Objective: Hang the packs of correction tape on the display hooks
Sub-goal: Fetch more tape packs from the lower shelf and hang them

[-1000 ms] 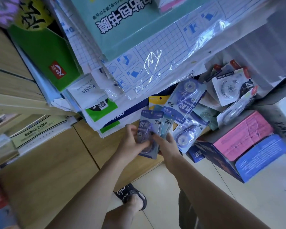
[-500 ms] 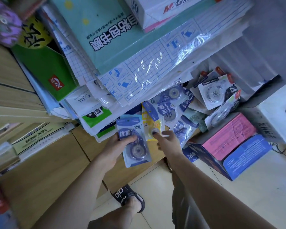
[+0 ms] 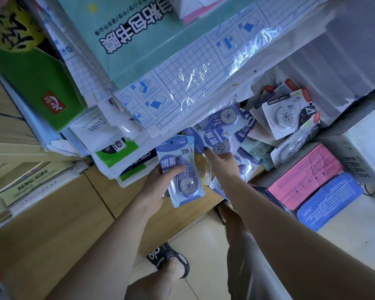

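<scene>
Head view: my left hand (image 3: 155, 187) grips one blue correction tape pack (image 3: 181, 169), thumb across its front, pack roughly upright, near centre. My right hand (image 3: 222, 162) reaches far-right of it, index finger extended and touching the hung packs (image 3: 220, 135); other fingers' pose I cannot tell. More packs w/ white cards (image 3: 287, 116) hang farther right. Pink box (image 3: 305, 176) and blue box (image 3: 329, 200) sit right. Sandal (image 3: 169, 259) on floor (image 3: 344, 239), near.
</scene>
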`<state>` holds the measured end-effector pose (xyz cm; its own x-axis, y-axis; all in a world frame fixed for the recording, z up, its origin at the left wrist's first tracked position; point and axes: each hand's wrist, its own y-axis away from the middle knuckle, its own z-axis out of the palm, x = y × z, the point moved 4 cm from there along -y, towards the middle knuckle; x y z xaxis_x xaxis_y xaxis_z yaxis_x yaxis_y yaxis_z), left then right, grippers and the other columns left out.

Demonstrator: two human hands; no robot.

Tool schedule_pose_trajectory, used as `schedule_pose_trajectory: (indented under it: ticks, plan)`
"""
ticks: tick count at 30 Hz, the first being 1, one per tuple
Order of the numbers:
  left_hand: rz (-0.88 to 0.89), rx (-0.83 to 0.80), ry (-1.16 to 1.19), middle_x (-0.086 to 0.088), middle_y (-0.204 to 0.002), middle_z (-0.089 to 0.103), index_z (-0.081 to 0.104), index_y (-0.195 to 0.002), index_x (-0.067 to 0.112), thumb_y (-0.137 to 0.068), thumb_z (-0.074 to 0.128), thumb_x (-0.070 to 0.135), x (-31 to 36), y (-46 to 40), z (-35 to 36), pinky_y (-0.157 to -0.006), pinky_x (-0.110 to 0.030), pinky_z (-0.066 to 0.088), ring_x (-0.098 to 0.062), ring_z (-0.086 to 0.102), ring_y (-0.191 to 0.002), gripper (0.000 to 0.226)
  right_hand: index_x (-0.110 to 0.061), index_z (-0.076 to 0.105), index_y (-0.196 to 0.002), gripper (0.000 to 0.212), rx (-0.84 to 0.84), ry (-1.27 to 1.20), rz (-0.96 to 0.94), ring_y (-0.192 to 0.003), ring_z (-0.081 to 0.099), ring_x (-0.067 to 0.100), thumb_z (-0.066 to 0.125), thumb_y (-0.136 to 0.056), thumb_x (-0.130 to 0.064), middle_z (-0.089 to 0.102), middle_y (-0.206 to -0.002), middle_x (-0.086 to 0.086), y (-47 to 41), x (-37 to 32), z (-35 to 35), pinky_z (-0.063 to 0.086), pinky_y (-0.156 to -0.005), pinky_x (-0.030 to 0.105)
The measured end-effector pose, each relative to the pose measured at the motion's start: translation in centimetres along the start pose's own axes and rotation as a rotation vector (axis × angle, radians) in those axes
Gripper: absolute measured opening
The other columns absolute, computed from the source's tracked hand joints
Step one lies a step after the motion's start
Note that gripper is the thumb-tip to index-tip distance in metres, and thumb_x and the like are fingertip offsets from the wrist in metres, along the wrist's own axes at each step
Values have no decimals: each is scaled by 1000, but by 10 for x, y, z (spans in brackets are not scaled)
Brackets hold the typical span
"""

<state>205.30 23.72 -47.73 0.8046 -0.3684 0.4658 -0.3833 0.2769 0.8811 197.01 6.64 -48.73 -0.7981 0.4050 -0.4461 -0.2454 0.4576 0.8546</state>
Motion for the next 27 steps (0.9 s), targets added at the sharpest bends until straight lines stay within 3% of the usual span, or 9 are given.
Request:
schedule_pose_trajectory:
  ticks: [4,7,10,12,14,16,19,25,27]
  plan:
    - [17,-54,-20,1,-111,82,76,-114,24,-94,77,14,4,-5,9,-90,-38,58,-22,77,-104,23,-19,64,-113,41,-82,-77,46,-88,65,24,65,-95,-55,66,-92,3,-5,-1,3,49,-79,35]
    - [-3,-80,7,1,-118,81,74,-124,27,-92,79,18,6,-6,12,-98,-45,59,-23,75,-113,33,-20,65,-123,42,-161,-110,64,-84,65,24,63,-97,-53,68,-97,7,-3,4,9,52,-75,33]
    - [-25,-106,-24,-1,-120,80,77,-119,26,-93,78,22,7,-5,10,-108,-49,54,-25,73,-118,27,-23,67,-124,40,-207,-217,132,-85,69,23,61,-99,-54,73,-106,8,2,10,11,58,-82,37]
    - [-36,-96,-62,0,-118,81,78,-116,27,-94,77,26,5,-1,5,-110,-50,53,-25,73,-117,22,-22,69,-124,42,-237,-247,154,-79,71,21,58,-100,-55,76,-105,9,7,11,11,61,-76,35]
    - [-40,-92,-93,1,-117,81,78,-114,31,-91,78,35,3,6,-1,-108,-50,53,-24,72,-118,24,-19,69,-123,40,-260,-252,159,-68,70,15,56,-103,-51,74,-94,6,13,10,10,57,-58,25]
    - [-38,-78,-107,-1,-117,80,77,-116,29,-89,78,39,2,14,-5,-102,-46,54,-24,73,-115,28,-18,69,-124,39,-279,-243,160,-65,69,13,53,-105,-48,72,-89,4,22,8,9,54,-53,23]
    - [-67,-42,-54,-11,-120,79,76,-116,22,-93,75,34,0,27,-12,-85,-37,56,-22,74,-100,26,-19,70,-126,39,-329,-232,174,-75,71,17,50,-106,-47,75,-96,6,33,9,9,56,-63,27]
    - [-72,-114,60,-7,-112,79,73,-125,21,-78,83,35,1,46,-17,-80,-35,56,-20,74,-94,50,-15,71,-107,37,-376,-222,197,-78,69,20,44,-110,-42,73,-89,6,52,-2,3,58,-75,33]
    - [-76,-123,80,-6,-110,79,72,-125,20,-76,78,36,3,50,-16,-83,-37,55,-21,73,-95,52,-17,71,-104,35,-333,-131,157,-84,69,21,50,-107,-45,73,-97,6,51,-9,1,59,-83,38]
